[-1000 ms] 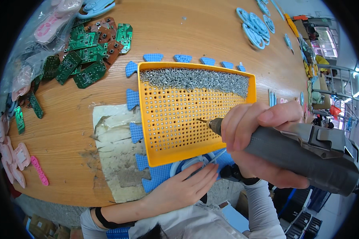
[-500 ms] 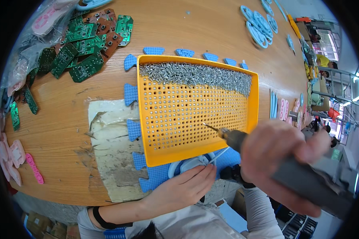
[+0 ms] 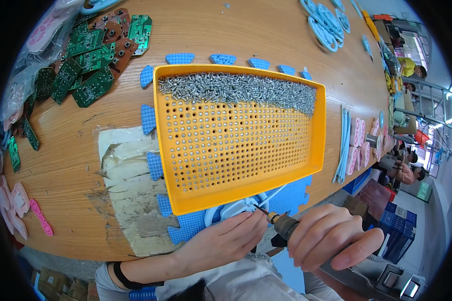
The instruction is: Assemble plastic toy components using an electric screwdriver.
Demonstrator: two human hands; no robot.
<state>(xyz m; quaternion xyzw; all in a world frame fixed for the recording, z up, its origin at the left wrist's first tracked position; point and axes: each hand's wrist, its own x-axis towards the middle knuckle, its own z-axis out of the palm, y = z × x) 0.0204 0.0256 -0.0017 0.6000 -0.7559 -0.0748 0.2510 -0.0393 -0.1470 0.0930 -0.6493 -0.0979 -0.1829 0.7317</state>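
My right hand (image 3: 326, 236) is wrapped round a dark electric screwdriver (image 3: 285, 226), which points left. Its bit tip meets, or nearly meets, a light blue plastic part (image 3: 231, 209) just in front of the yellow tray. Fingers of my left hand (image 3: 231, 236) press together on that part's near side, partly hiding it. A thin pale blue strand (image 3: 276, 190) runs from it toward the upper right. In the yellow tray (image 3: 241, 193), loose silver screws (image 3: 236, 90) heap along the far side, while others stand head-up in rows of holes.
A blue foam mat (image 3: 286, 198) lies under the tray. Green and brown circuit boards (image 3: 90, 57) pile up at far left, near pink pieces (image 3: 40, 217). Blue rings (image 3: 324, 25), blue strips (image 3: 342, 145) and pink parts (image 3: 356, 133) lie rightward. Co-workers sit at far right.
The screwdriver has come down from over the tray's holes to the blue part at my left fingertips. My left hand stays on the part; the whole view has shifted slightly.
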